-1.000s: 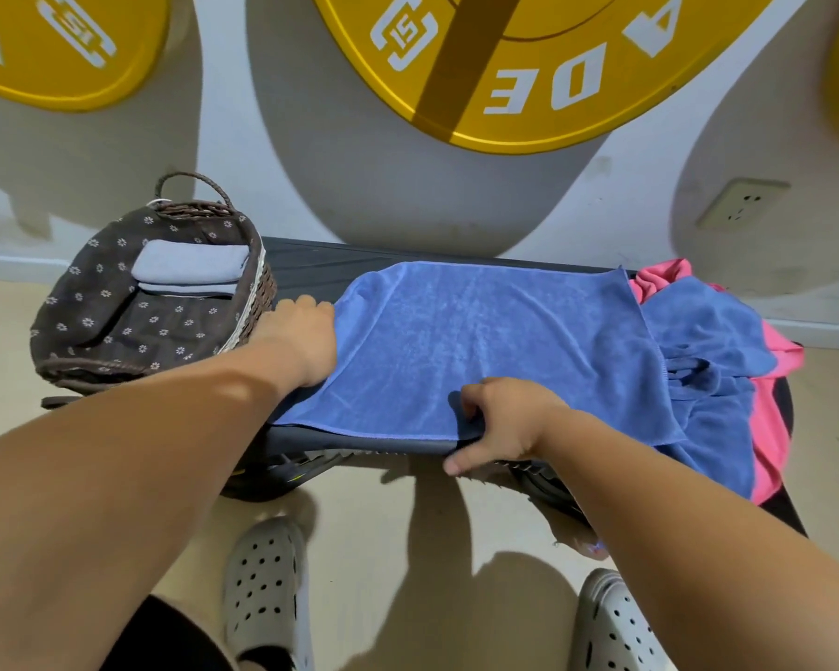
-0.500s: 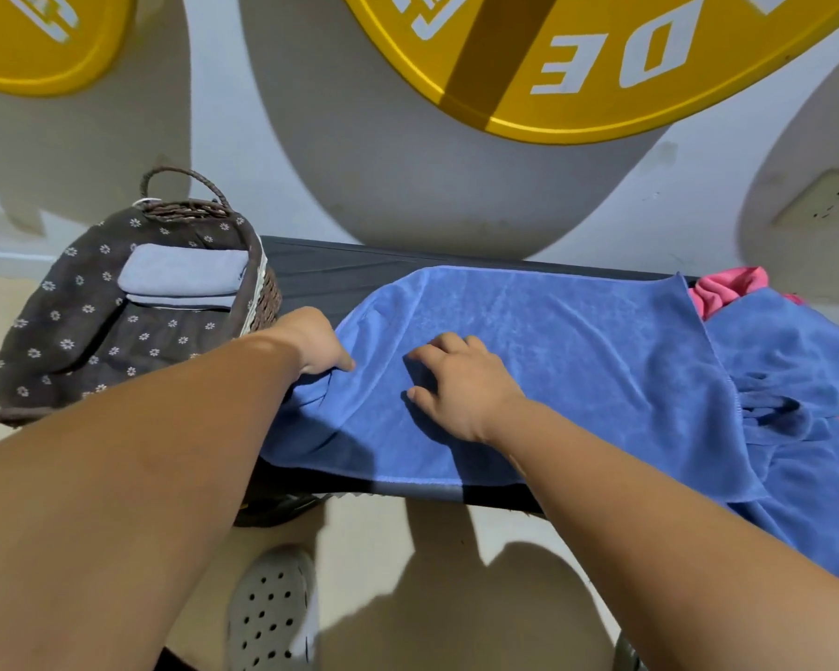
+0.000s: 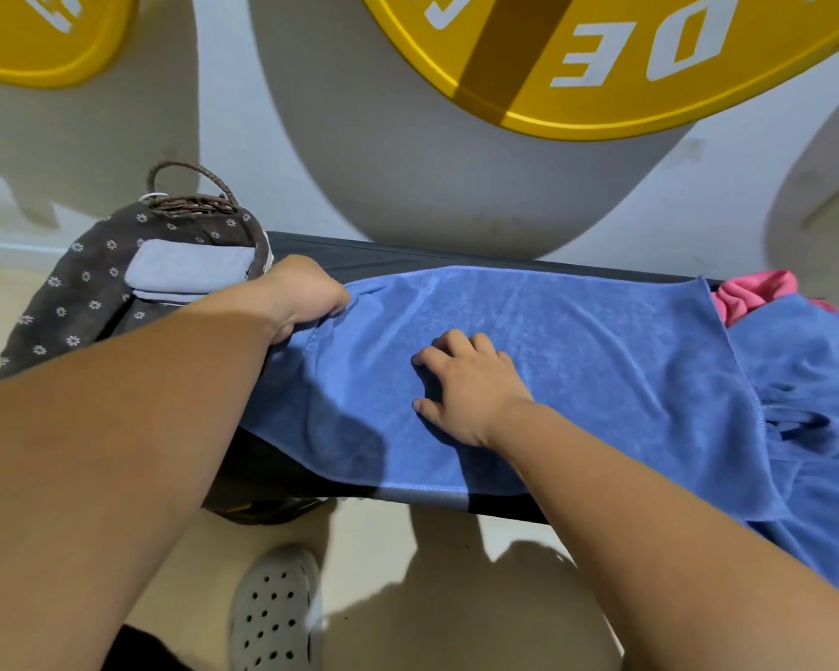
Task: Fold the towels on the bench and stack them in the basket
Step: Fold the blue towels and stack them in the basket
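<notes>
Fuzzy blue towel point(image 3: 577, 360) lies flat mid-frame on the black bench point(image 3: 383, 251). Left hand point(image 3: 306, 295) grips its left edge, right hand point(image 3: 473, 387) rests flat on it, fingers spread. Wicker basket point(image 3: 190, 204), upper left, holds a folded grey towel point(image 3: 190, 273).

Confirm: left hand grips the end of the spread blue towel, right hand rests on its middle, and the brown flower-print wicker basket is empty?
Not empty: the head view shows a folded grey towel in the brown flower-print wicker basket. The left hand grips the end of the spread blue towel; the right hand rests on it.
</notes>
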